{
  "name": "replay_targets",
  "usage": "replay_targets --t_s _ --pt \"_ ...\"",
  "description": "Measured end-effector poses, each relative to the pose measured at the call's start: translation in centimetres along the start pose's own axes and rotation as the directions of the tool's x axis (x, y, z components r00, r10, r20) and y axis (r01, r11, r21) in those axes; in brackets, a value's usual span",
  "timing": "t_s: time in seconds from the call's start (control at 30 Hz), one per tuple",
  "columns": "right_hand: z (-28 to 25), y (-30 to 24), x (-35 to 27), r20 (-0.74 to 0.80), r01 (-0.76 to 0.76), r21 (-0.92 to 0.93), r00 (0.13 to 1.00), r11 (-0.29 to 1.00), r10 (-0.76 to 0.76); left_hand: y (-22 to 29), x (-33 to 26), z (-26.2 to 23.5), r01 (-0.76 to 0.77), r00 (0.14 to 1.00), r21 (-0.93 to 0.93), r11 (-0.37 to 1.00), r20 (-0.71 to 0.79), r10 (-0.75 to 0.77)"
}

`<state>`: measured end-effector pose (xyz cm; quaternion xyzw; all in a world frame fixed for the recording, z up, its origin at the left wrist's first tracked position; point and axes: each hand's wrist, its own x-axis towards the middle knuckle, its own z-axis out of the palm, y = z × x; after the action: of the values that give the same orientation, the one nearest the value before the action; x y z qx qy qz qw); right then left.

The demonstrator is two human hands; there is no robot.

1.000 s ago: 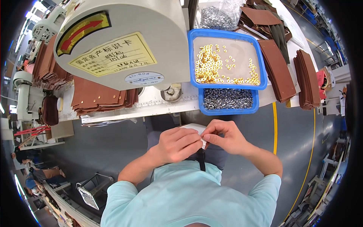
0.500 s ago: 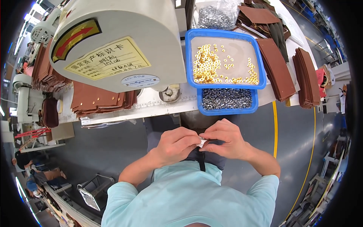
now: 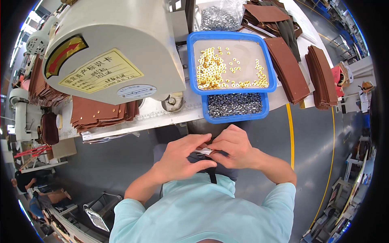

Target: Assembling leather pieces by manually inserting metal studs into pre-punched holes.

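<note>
In front of my waist, my right hand (image 3: 234,148) pinches a small white piece (image 3: 205,151), thin like paper or tape, with a bit of brown showing beside it. My left hand (image 3: 180,156) is close against its left side, thumb stretched out and apart from the fingers. Whether the left fingertips touch the piece is hard to see. Beyond the hands, a blue tray (image 3: 191,65) of gold-coloured ring-shaped fittings rests partly over a second blue tray (image 3: 265,109) full of dark, shiny metal fittings.
A big pale machine head (image 3: 117,44) overhangs the white table (image 3: 162,117) on the left. Brown leather-like pieces lie stacked beneath it (image 3: 103,113) and right of the trays (image 3: 287,71). A clear bag (image 3: 219,18) of metal parts sits behind the trays.
My left hand has opened, its thumb moving away from the fingers. The right hand still pinches the white piece, which now shows flatter. The whole view has shifted slightly.
</note>
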<state>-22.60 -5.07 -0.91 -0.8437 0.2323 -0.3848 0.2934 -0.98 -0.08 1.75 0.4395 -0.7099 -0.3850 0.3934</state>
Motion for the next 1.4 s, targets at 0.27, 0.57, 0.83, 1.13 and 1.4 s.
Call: replay_targets --t_s 0.27,0.57,0.83,1.13,1.4 --pt "0.9 0.0 -0.4 -0.066 0.054 -0.030 0.996 0.998 -0.056 -0.2 0.0 0.5 0.154 0.981 0.064 0.986 0.106 -0.161" --pt "0.8 -0.5 0.0 -0.070 0.102 -0.027 0.992 0.994 -0.104 -0.1 0.4 -0.1 0.016 0.984 0.151 0.988 0.174 -0.042" --pt "0.0 -0.7 -0.7 0.107 -0.301 0.218 0.953 0.928 0.284 -0.4 -0.4 -0.7 0.321 0.942 -0.035 0.946 0.111 -0.316" --pt "-7.0 3.2 -1.1 0.428 -0.757 0.133 0.626 0.640 0.652 -4.5 -4.4 -4.7 0.473 0.837 -0.172 0.864 -0.217 -0.502" --pt "-6.8 1.5 3.3 0.111 -0.553 0.448 0.814 0.702 0.570 -2.0 -1.7 -4.1 0.294 0.860 0.254 0.922 0.351 -0.371"
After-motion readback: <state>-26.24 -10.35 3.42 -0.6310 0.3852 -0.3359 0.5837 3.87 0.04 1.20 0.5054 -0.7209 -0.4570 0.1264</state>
